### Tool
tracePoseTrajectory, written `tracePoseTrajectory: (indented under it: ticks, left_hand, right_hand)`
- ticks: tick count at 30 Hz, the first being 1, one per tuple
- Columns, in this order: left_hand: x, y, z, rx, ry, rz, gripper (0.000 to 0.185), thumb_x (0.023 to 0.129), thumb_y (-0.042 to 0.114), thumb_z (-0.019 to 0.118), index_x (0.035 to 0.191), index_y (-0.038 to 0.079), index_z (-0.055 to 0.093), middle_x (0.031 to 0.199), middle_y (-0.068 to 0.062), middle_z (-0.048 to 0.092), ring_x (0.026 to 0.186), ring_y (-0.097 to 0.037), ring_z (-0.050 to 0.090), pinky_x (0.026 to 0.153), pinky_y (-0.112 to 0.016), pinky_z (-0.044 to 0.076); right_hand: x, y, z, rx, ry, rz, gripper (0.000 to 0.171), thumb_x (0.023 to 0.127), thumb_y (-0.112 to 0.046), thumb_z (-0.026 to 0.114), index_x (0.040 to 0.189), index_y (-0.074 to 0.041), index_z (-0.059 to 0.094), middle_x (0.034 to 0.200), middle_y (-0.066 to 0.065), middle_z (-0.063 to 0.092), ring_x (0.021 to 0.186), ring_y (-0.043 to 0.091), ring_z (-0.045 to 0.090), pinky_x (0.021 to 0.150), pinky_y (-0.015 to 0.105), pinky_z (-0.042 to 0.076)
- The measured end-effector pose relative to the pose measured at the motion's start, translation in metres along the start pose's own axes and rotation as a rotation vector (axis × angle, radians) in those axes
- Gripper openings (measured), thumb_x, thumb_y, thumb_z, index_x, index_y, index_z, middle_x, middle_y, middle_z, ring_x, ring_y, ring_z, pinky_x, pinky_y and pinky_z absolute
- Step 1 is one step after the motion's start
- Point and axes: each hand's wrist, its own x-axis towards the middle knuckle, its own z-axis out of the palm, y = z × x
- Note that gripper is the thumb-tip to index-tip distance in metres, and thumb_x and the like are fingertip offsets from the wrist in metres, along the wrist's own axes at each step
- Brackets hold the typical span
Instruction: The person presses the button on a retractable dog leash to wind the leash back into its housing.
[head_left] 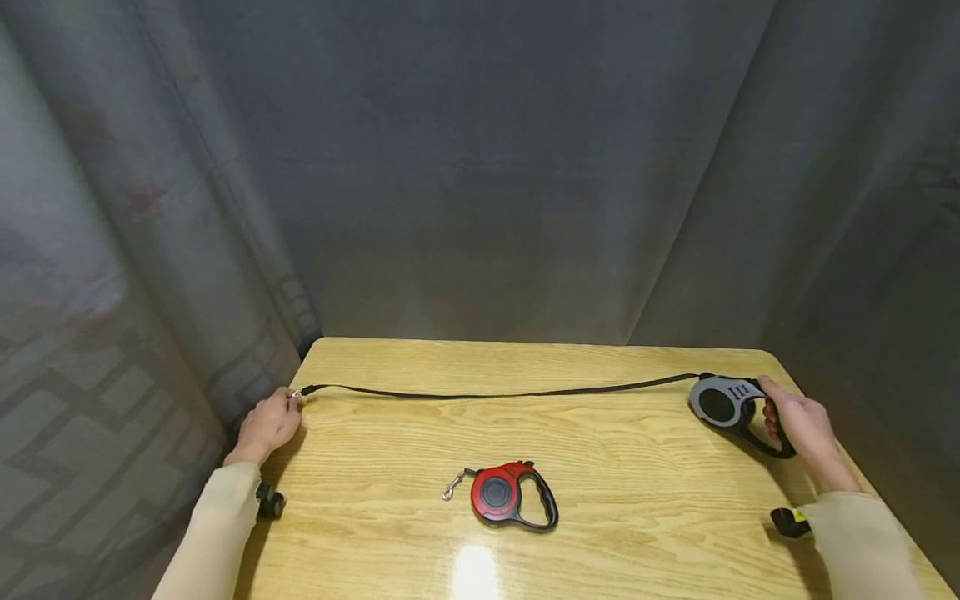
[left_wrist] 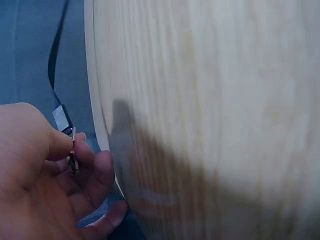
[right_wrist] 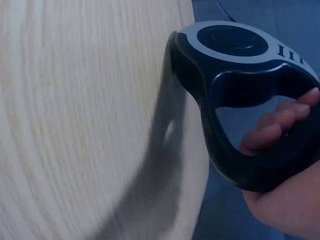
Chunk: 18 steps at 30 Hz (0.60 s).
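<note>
In the head view my right hand [head_left: 806,427] grips the black handle of a grey and black retractable dog leash [head_left: 717,403] at the table's right side. Its fingers wrap through the handle loop, as the right wrist view shows of the same leash [right_wrist: 232,42]. A black strap [head_left: 465,396] runs from the casing across to the left. At its far end my left hand [head_left: 268,423] pinches the metal clip [left_wrist: 74,152] between thumb and fingers. A red and black retractable leash [head_left: 496,492] lies on the table between the hands, its own clip [head_left: 452,487] pointing left.
The wooden table [head_left: 375,517] has a bright light reflection near its front. Grey curtains [head_left: 480,183] hang behind it and on both sides. Small black wrist cameras sit at each sleeve.
</note>
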Motion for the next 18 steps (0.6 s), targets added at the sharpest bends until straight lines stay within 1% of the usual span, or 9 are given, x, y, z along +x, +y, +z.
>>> tracePoseTrajectory:
  ticks: [2,4,8,10,13,16,18]
  left_hand:
    - [0.000,-0.001,0.001,-0.017,0.016,0.011,0.046,0.115,0.028,0.034,0.134,-0.010,0.053,0.128,-0.038,0.063,0.107,-0.058,0.064,0.087,-0.066,0.050]
    - [-0.001,-0.002,0.003,-0.029,0.030,0.026,0.045,0.115,0.029,0.036,0.131,-0.009,0.054,0.123,-0.037,0.065,0.101,-0.056,0.066,0.083,-0.064,0.051]
    - [-0.003,-0.003,0.005,-0.032,0.046,0.032,0.039,0.115,0.027,0.038,0.125,-0.006,0.056,0.115,-0.032,0.067,0.087,-0.046,0.066,0.075,-0.056,0.050]
    - [-0.003,-0.004,0.006,-0.032,0.047,0.035,0.034,0.114,0.024,0.037,0.121,-0.003,0.057,0.110,-0.029,0.068,0.080,-0.039,0.064,0.070,-0.049,0.048]
    - [-0.003,-0.004,0.006,-0.040,0.047,0.038,0.030,0.112,0.020,0.036,0.114,0.001,0.059,0.102,-0.025,0.068,0.072,-0.033,0.058,0.064,-0.042,0.041]
    - [-0.003,-0.003,0.006,-0.048,0.049,0.050,0.031,0.112,0.019,0.035,0.110,0.002,0.061,0.101,-0.026,0.069,0.072,-0.033,0.059,0.063,-0.041,0.040]
    - [-0.004,-0.003,0.006,-0.055,0.054,0.051,0.035,0.113,0.020,0.034,0.114,0.001,0.063,0.107,-0.028,0.070,0.077,-0.038,0.063,0.066,-0.046,0.045]
  right_hand:
    - [-0.002,-0.002,0.001,-0.129,0.033,-0.029,0.062,0.107,-0.064,0.048,0.067,-0.017,0.053,0.064,-0.008,0.051,0.058,0.015,0.052,0.058,0.035,0.043]
    - [-0.003,-0.005,0.001,-0.238,0.037,-0.045,0.064,0.107,-0.067,0.046,0.068,-0.016,0.054,0.064,-0.007,0.053,0.059,0.017,0.054,0.061,0.035,0.042]
    - [-0.006,-0.011,-0.002,-0.387,0.005,-0.031,0.068,0.107,-0.070,0.040,0.073,-0.014,0.059,0.067,-0.003,0.056,0.063,0.018,0.055,0.065,0.034,0.039]
    - [-0.007,-0.013,-0.004,-0.418,-0.008,-0.020,0.070,0.107,-0.071,0.038,0.075,-0.013,0.061,0.068,-0.002,0.058,0.065,0.017,0.055,0.065,0.034,0.040]
    - [-0.008,-0.015,-0.006,-0.438,-0.035,-0.014,0.071,0.106,-0.072,0.036,0.078,-0.012,0.062,0.071,-0.001,0.059,0.066,0.018,0.055,0.066,0.034,0.040]
    - [-0.010,-0.018,-0.008,-0.445,-0.062,-0.008,0.071,0.106,-0.073,0.035,0.079,-0.012,0.061,0.074,0.000,0.060,0.068,0.018,0.056,0.067,0.034,0.040]
    - [-0.012,-0.019,-0.010,-0.443,-0.076,-0.003,0.070,0.106,-0.073,0.036,0.079,-0.013,0.060,0.074,0.000,0.060,0.068,0.018,0.055,0.067,0.035,0.039]
